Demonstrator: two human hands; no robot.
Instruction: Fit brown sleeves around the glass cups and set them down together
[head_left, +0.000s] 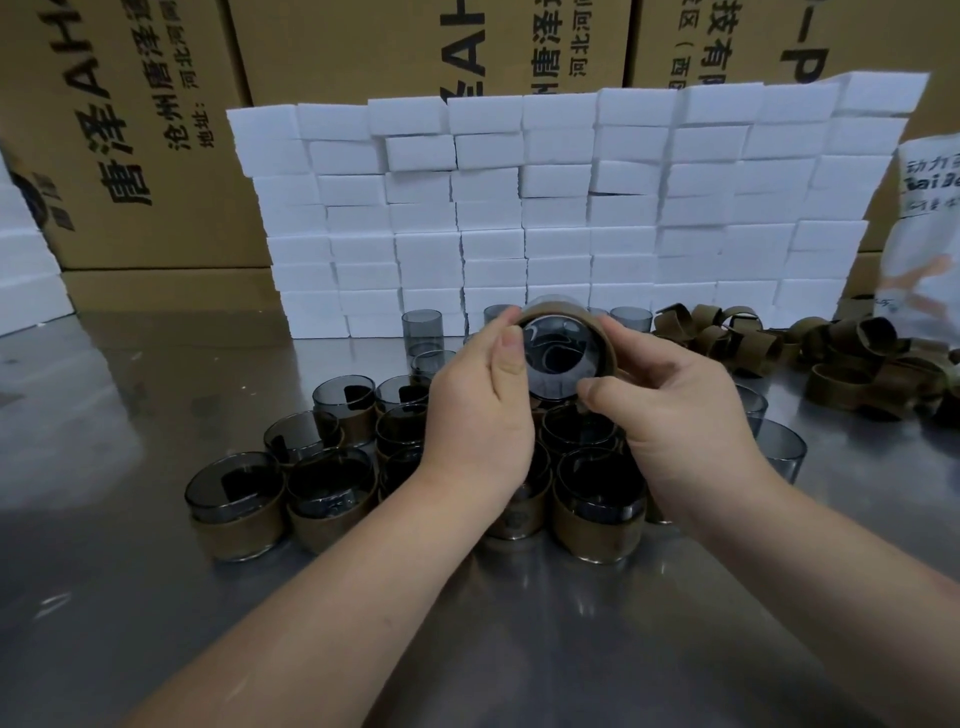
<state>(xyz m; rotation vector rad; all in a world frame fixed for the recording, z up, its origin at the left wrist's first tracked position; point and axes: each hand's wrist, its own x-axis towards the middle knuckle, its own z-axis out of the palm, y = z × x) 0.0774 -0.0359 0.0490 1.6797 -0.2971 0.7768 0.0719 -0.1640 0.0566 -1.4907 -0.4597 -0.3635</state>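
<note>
Both hands hold one smoky glass cup (558, 356) up over the table, its bottom turned toward me, with a brown sleeve (558, 307) around it. My left hand (480, 405) grips its left side, thumb on the rim. My right hand (670, 400) grips the right side, thumb at the lower edge. Below them stands a cluster of sleeved cups (332, 499) packed together. Bare grey cups (422, 325) stand behind, and more at the right (782, 452).
A pile of loose brown sleeves (831, 358) lies at the right back on the shiny metal table (130, 571). A wall of stacked white boxes (561, 208) runs across the back, cardboard cartons (130, 130) behind it. A white bag (930, 223) stands far right.
</note>
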